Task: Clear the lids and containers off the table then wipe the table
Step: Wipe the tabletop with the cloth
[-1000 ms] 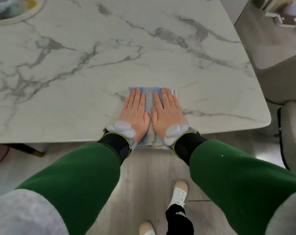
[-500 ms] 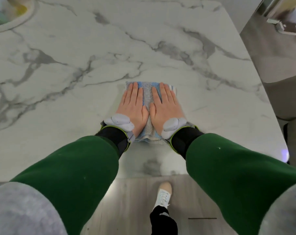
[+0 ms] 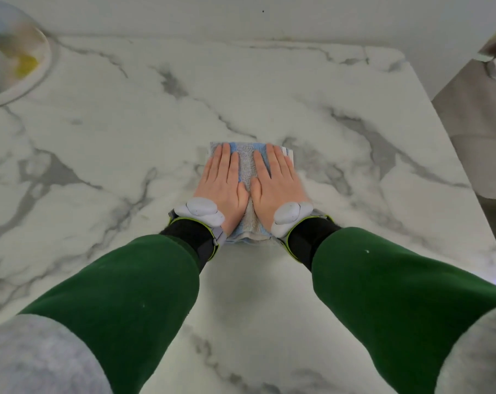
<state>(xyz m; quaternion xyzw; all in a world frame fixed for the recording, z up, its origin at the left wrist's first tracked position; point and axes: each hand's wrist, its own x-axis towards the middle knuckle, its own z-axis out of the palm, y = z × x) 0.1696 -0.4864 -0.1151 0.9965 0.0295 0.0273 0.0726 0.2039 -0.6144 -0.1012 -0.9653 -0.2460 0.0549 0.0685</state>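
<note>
A folded blue and grey cloth point(image 3: 248, 160) lies on the white marble table point(image 3: 121, 143), near its middle. My left hand point(image 3: 222, 183) and my right hand point(image 3: 276, 183) lie flat on the cloth side by side, palms down, fingers straight and pointing away from me. Both press the cloth against the tabletop. Only a strip of cloth shows between and around the hands. Grey wrist devices and green sleeves cover my forearms.
A round white dish point(image 3: 43, 66) with blurred coloured things in it sits at the table's far left. A wall point(image 3: 241, 15) runs along the far edge. A grey chair point(image 3: 479, 149) stands off the right edge.
Both hands have slid the cloth away from the near edge, forward across the table toward the wall. The floor and my feet have left the view.
</note>
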